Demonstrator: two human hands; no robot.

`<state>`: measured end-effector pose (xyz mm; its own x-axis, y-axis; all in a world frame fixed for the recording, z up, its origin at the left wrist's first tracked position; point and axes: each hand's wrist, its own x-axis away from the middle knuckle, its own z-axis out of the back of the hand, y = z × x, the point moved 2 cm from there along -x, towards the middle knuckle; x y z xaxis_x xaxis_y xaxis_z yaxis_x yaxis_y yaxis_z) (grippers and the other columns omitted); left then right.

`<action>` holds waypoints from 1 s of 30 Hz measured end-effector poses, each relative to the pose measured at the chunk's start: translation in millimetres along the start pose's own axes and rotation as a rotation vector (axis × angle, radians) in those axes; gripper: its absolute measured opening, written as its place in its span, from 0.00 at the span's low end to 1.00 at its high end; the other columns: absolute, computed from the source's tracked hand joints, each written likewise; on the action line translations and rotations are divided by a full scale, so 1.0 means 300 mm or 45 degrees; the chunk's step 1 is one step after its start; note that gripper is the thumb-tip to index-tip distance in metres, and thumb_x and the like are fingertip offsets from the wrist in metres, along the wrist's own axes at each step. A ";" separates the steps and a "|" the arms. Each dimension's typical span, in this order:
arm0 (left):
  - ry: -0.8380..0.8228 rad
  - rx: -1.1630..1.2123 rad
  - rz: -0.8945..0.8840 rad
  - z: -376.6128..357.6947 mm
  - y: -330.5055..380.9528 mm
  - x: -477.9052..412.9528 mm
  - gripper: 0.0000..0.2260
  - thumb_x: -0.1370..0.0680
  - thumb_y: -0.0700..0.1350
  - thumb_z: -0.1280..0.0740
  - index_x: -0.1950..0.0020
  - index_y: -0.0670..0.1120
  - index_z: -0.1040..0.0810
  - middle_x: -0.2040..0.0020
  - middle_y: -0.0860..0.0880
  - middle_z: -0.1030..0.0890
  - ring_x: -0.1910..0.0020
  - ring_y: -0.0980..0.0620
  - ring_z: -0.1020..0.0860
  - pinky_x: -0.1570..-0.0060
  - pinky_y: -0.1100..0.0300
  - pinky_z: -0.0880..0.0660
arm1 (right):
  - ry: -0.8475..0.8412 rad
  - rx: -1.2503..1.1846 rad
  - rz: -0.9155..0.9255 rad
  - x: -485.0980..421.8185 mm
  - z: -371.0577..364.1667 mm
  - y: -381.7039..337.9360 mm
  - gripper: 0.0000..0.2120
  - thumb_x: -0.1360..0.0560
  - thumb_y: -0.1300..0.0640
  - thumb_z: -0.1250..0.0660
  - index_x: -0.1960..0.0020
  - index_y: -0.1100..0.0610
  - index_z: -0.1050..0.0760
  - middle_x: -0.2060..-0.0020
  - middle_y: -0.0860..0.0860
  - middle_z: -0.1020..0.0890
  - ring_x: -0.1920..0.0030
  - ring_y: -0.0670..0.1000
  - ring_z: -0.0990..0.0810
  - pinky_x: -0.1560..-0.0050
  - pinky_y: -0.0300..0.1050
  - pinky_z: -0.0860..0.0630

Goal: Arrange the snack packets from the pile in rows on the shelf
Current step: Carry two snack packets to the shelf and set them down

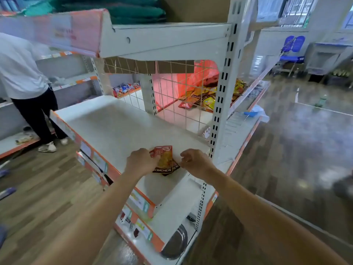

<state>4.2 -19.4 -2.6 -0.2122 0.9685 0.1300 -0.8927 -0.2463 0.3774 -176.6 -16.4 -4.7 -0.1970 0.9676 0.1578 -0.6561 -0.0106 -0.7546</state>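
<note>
Second person in white shirt and dark trousers standing far left, wood-pattern floor, green sacks stacked overhead, steel dish low at front, blurred blue items, possibly chairs, in background right, green bottle on floor.

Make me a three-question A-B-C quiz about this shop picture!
1. Where is the red-and-yellow foil snack packet? A) on the white metal shelf B) on the wooden floor C) in a basket
2. What colour is the shelf's front edge strip? A) blue B) orange C) green
3. What is the left hand doing? A) pinching the packet B) waving C) pointing up
Answers: 1 A, it lies on the shelf board; 2 B, the strip shows orange; 3 A, its fingers curl onto the packet's edge.
</note>
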 end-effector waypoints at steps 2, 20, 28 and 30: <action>0.023 0.051 0.048 -0.007 -0.008 -0.021 0.18 0.21 0.56 0.39 0.61 0.42 0.28 0.66 0.48 0.26 0.62 0.46 0.25 0.62 0.59 0.31 | 0.051 -0.015 -0.100 -0.037 -0.023 -0.008 0.19 0.23 0.58 0.38 0.32 0.57 0.28 0.40 0.53 0.22 0.45 0.51 0.23 0.61 0.34 0.26; -0.130 1.023 0.188 -0.091 -0.013 -0.060 0.07 0.32 0.43 0.23 0.59 0.45 0.20 0.61 0.49 0.18 0.57 0.49 0.20 0.47 0.54 0.22 | 0.090 -0.553 -0.415 -0.144 -0.080 -0.027 0.14 0.25 0.61 0.34 0.45 0.71 0.27 0.55 0.59 0.20 0.53 0.58 0.19 0.55 0.50 0.23; -0.253 1.194 0.050 -0.157 0.104 -0.019 0.18 0.34 0.38 0.22 0.48 0.45 0.23 0.52 0.47 0.16 0.54 0.48 0.17 0.48 0.49 0.20 | 0.113 -0.940 -0.375 -0.024 0.017 0.098 0.09 0.25 0.71 0.36 0.48 0.62 0.24 0.54 0.57 0.18 0.57 0.54 0.17 0.58 0.49 0.19; -0.295 1.183 -0.015 -0.175 0.143 -0.008 0.17 0.33 0.38 0.22 0.49 0.46 0.24 0.52 0.47 0.16 0.54 0.47 0.17 0.48 0.46 0.21 | 0.132 -0.993 -0.337 0.008 0.063 0.135 0.08 0.25 0.70 0.36 0.48 0.62 0.25 0.54 0.57 0.18 0.57 0.54 0.17 0.60 0.47 0.20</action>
<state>-54.3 -30.4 -34.9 -0.0324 0.9646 0.2616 -0.2008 -0.2627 0.9438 -217.5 -19.1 -22.7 -0.0141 0.9323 0.3615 0.0295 0.3618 -0.9318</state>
